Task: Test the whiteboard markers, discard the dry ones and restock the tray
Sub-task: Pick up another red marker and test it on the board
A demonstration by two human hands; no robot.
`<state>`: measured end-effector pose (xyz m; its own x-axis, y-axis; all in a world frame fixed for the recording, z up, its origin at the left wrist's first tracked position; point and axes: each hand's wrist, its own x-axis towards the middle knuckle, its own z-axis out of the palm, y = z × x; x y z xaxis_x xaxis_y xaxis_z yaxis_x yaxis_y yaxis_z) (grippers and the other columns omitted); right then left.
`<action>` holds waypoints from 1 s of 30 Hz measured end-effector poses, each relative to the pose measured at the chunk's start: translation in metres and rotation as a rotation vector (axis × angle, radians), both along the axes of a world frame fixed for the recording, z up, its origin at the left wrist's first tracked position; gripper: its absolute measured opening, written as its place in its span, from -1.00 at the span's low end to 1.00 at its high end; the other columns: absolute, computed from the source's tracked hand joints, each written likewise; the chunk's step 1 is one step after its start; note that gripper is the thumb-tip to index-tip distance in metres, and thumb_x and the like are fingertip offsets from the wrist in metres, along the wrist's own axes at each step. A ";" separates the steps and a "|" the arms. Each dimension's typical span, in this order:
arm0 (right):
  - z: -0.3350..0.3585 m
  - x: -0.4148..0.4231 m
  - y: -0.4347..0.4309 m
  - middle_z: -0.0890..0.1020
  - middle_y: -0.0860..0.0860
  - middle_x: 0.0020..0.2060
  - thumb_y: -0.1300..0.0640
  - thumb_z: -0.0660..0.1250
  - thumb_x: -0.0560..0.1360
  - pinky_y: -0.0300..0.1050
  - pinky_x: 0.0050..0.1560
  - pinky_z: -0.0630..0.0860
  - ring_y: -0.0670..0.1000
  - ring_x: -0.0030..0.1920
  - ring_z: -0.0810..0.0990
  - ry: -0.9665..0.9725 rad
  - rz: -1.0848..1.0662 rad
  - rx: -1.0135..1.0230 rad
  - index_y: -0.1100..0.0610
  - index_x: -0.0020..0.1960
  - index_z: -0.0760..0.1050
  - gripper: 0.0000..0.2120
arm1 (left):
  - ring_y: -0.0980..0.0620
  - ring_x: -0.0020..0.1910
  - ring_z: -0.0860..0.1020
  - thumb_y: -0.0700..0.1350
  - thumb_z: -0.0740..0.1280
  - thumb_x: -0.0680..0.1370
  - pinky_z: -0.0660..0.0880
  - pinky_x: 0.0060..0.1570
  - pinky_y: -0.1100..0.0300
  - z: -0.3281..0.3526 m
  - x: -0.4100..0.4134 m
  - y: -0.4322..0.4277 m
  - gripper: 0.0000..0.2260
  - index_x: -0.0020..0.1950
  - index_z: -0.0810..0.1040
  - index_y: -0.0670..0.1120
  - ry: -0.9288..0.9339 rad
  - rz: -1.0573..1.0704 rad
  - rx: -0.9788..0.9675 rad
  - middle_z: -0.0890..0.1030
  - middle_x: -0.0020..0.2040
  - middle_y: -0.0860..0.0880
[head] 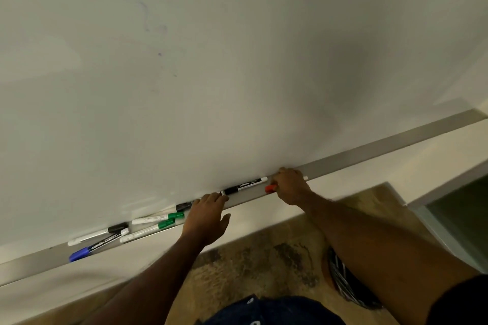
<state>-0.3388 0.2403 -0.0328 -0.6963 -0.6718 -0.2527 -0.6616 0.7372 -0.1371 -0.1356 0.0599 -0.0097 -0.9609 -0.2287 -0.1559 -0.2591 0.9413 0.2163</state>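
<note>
1. Two hands were at the tray [369,152] that ran along the lower edge of the whiteboard [237,60].
2. The right hand [290,186] was curled into a fist round a red-capped marker [270,188] and clamped on it. The red cap stuck out on the left side of the fist and a white end showed on the right side, just above the tray.
3. The left hand [208,216] lay apart, with fingers stretched fairly straight onto the tray and the thumb spread wide, gripping nothing.
4. Between the two hands a labelled black marker [245,184] lay in the tray against the board. Its cap end was just beside the left fingertips.
5. A short black marker [183,206] showed at the left edge of the left hand, partly hidden under the fingers.
6. Left of that hand, an upper green-capped marker [158,218] and a lower green-capped marker [148,231] lay side by side in the tray, caps pointing right.
7. Farther left lay a black-capped marker [97,233] and, just beside it, a blue-capped marker [95,247] whose blue cap reached the tray's front edge.
8. Faint bluish smudges [155,29] marked the whiteboard well above the tray.
9. A mottled brown floor [250,258] lay below.
</note>
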 end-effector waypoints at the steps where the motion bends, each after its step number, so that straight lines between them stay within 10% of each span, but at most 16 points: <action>1: 0.000 0.000 -0.001 0.52 0.05 0.09 0.03 0.29 0.55 0.03 0.28 0.32 0.11 0.15 0.50 -0.016 0.003 -0.007 0.02 0.10 0.60 -0.81 | -0.05 0.33 0.42 0.09 0.26 0.58 0.36 0.29 0.01 0.000 0.001 -0.001 -0.55 0.44 0.37 0.01 -0.003 0.004 -0.002 0.47 0.36 0.00; 18: 0.006 0.018 0.008 0.57 0.05 -0.05 -0.03 0.28 0.59 0.03 0.01 0.50 0.05 -0.05 0.54 -0.191 0.211 -0.362 0.09 0.13 0.62 -0.74 | -0.03 0.23 0.50 0.10 0.24 0.59 0.43 0.19 0.02 0.004 0.002 -0.004 -0.61 0.39 0.42 0.01 0.058 0.070 0.076 0.56 0.25 0.00; 23: 0.018 0.054 -0.010 0.55 0.06 0.15 -0.05 0.19 0.63 -0.05 0.10 0.53 0.04 0.09 0.55 -0.227 0.244 -0.428 0.10 0.31 0.49 -0.66 | 0.00 -0.15 0.56 0.21 0.12 0.62 0.46 -0.21 0.11 0.016 -0.011 0.008 -0.69 0.06 0.53 0.05 0.104 0.215 0.321 0.61 -0.17 0.05; 30: 0.031 0.095 -0.020 0.64 0.00 -0.01 -0.14 0.16 0.61 -0.01 -0.07 0.55 0.01 -0.05 0.58 -0.214 0.229 -0.521 0.05 0.16 0.49 -0.68 | 0.07 -0.33 0.55 0.18 0.07 0.66 0.48 -0.20 0.07 0.022 -0.013 0.016 -0.55 -0.35 0.48 0.05 0.136 0.250 0.573 0.55 -0.42 0.04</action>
